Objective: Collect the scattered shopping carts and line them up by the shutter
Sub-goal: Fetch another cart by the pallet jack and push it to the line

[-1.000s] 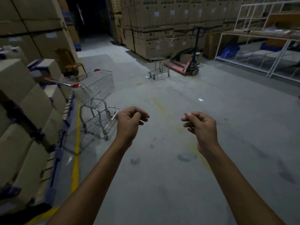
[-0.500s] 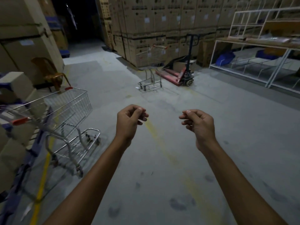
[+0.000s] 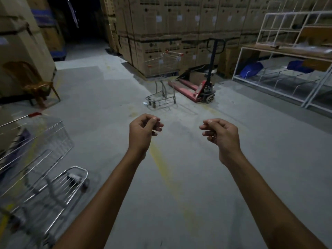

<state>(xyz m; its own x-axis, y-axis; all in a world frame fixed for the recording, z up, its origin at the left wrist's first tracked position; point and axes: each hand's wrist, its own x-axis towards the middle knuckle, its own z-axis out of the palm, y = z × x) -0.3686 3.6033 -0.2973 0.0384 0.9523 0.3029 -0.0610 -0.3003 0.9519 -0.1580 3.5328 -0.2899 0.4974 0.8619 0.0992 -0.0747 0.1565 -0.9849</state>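
Compared with half a second ago, the nearer shopping cart (image 3: 36, 150) is shifted further to the lower left, and the far shopping cart (image 3: 164, 69) is seen closer. The left hand (image 3: 143, 131) and the right hand (image 3: 221, 134) are held out with fingers curled against the thumbs, and nothing is gripped. The far shopping cart is found before stacked cardboard boxes (image 3: 161, 24), just beside a red pallet jack (image 3: 201, 87).

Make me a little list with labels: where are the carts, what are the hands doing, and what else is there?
Near cart: low on the left, blurred
Far cart: ahead, in front of the stacked boxes, beside the red pallet jack
Left hand: fingers curled, holding nothing
Right hand: fingers curled, holding nothing
Also there: brown chair at left, white rack at right
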